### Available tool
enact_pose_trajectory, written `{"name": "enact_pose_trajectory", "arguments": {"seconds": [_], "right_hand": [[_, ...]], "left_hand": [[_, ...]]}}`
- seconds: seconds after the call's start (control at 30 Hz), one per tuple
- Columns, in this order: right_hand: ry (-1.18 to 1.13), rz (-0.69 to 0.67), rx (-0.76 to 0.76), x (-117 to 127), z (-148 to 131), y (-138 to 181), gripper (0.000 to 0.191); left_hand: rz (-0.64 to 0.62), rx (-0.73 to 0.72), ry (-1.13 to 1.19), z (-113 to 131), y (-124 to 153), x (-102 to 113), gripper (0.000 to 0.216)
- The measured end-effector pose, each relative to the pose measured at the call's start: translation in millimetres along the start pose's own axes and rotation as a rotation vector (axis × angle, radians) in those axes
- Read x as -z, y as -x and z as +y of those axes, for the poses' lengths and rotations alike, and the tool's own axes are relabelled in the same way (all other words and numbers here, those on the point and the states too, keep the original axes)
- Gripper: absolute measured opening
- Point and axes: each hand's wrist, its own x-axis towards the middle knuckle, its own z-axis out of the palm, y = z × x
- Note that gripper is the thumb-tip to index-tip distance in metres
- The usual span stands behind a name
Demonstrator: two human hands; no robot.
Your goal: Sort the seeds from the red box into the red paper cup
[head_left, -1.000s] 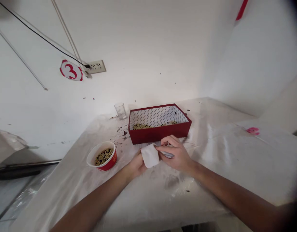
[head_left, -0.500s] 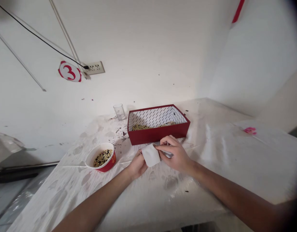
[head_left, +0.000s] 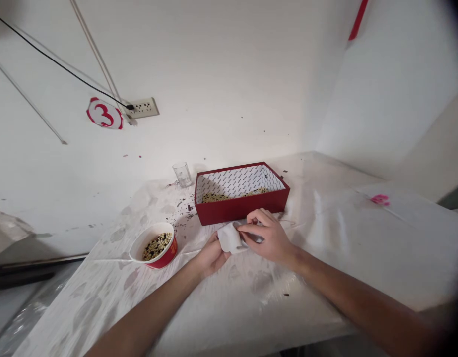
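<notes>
closely, left hand (head_left: 213, 255), right hand (head_left: 269, 234) hold sheet (head_left: 229, 238) by edges; tablecloth (head_left: 348, 263) spreads rightward

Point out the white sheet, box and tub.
White sheet (head_left: 227, 238): head view, its left part.
Box (head_left: 240, 209): head view, red front wall.
Tub (head_left: 166, 255): head view, red outer wall.

Left hand (head_left: 213, 256) and right hand (head_left: 270, 237) bare, slender-fingered. Left forearm (head_left: 160, 302) bare, slim, smooth-lined — tapering toward wrist. Right forearm (head_left: 344, 288) likewise bare and tapering — upper end lost in dark, blurred corner, covering there impossible to tell.
</notes>
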Motion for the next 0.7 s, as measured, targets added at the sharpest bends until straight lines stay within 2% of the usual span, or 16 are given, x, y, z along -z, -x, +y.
{"name": "enact_pose_trajectory", "arguments": {"seconds": [0.27, 0.47, 0.7], "right_hand": [[-0.008, -0.017, -0.035, 0, -4, -2, 0.013], [-0.131, 0.011, -0.059, 1, -6, -4, 0.014], [-0.281, 0.008, -0.086, 1, -7, -3, 0.019]], "left_hand": [[-0.033, 0.06, 0.054, 7, 3, -7, 0.02], [0.109, 0.058, 0.054, 2, 1, 3, 0.023], [0.088, 0.075, 0.11, 7, 2, 0, 0.025]]}}
